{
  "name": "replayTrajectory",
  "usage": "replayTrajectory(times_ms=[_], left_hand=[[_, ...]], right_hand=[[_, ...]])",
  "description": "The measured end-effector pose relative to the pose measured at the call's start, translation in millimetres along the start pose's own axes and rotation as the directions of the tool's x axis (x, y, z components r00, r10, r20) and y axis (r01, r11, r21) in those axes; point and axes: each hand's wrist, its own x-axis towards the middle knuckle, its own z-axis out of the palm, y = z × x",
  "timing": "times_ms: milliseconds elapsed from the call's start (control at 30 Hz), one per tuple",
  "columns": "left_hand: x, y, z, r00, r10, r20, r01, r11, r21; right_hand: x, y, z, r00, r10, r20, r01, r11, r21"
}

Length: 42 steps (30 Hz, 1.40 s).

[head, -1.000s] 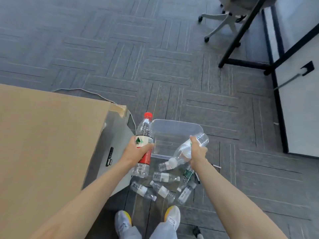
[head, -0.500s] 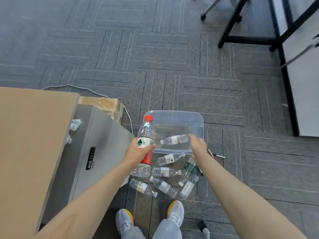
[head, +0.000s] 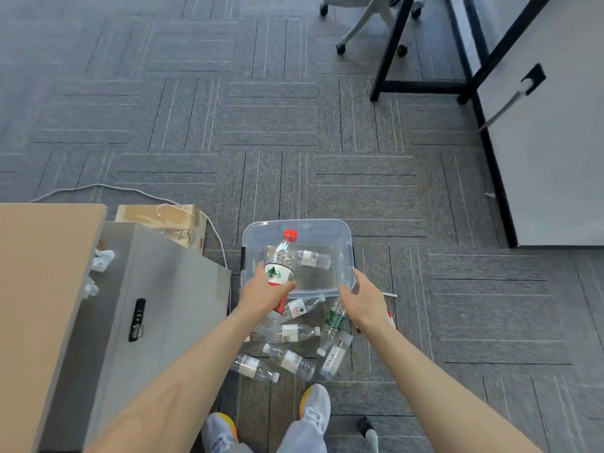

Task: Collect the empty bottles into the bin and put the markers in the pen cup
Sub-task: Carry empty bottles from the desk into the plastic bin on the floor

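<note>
A clear plastic bin (head: 349,253) stands on the carpet in front of my feet. One small empty bottle (head: 315,258) lies inside it. My left hand (head: 266,291) grips a large red-capped bottle (head: 280,261) and holds it over the bin's near left part. My right hand (head: 361,297) hovers by the bin's near right corner, fingers relaxed and holding nothing. Several small empty bottles (head: 294,333) lie scattered on the floor between the bin and my shoes. Markers (head: 389,294) lie on the carpet right of my right hand, partly hidden by my wrist.
A grey cabinet (head: 157,322) with a black handle stands to the left under a wooden desk top (head: 42,289). A cardboard box (head: 170,220) and a white cable lie behind it. A black table frame (head: 421,85) and chair base stand far right.
My right hand let its small bottle go into the bin and now hangs free. My left hand carried the red-capped bottle forward over the bin.
</note>
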Motion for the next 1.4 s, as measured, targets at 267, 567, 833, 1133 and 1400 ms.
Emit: replayTrajectory(times_ms=[267, 567, 833, 1133, 1400], left_hand=[[80.0, 16.1, 33.4, 0.957, 0.244, 0.156, -0.29, 0.801, 0.524], [92.2, 21.1, 37.3, 0.872, 0.462, 0.162, -0.426, 0.554, 0.715], [-12.7, 47.7, -35.3, 0.912, 0.367, 0.183, -0.383, 0.603, 0.7], [-153.6, 64.0, -105.1, 0.941, 0.329, 0.075, -0.296, 0.697, 0.653], [-261.3, -17.2, -177.3, 0.96, 0.231, -0.159, -0.089, 0.787, 0.61]], right_hand=[[45.5, 36.6, 14.2, 0.999, -0.033, 0.024, 0.036, 0.99, -0.139], [63.1, 44.8, 3.2, 0.995, -0.06, 0.081, 0.073, 0.983, -0.166], [-8.4, -17.2, -46.6, 0.979, -0.157, 0.129, 0.182, 0.959, -0.216], [-117.4, -89.3, -70.0, 0.92, -0.356, 0.164, 0.392, 0.842, -0.37], [-211.3, -127.8, -35.4, 0.79, -0.531, 0.308, 0.612, 0.65, -0.45]])
